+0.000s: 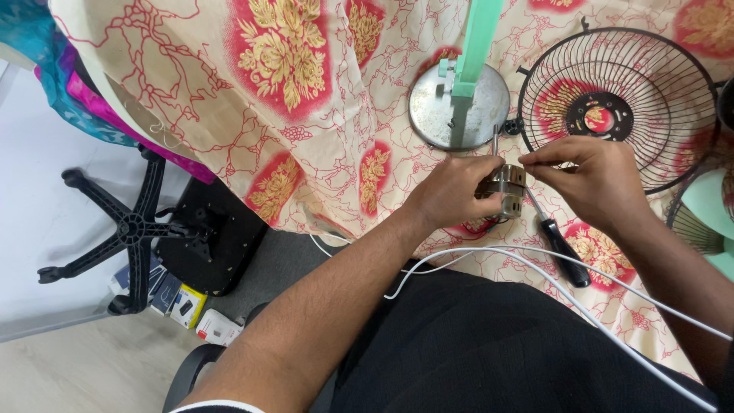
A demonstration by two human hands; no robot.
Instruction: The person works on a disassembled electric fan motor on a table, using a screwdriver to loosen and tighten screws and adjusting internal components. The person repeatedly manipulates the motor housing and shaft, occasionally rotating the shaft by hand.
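My left hand (453, 190) grips a small silver metal motor block (508, 191) over the flowered cloth (306, 115). My right hand (592, 180) pinches at the block's top right edge, fingertips touching it; what it pinches is too small to tell. A black-handled screwdriver (562, 248) lies on the cloth just below my right hand, its shaft running up under the block. A thin metal rod (495, 140) sticks up behind the block.
A round metal fan base (432, 107) with a mint-green stand (474, 53) sits beyond the hands. A black wire fan guard (619, 99) lies at the right. White cables (581, 264) cross my lap. An upturned office chair base (130, 229) and small boxes (191, 310) are on the floor at left.
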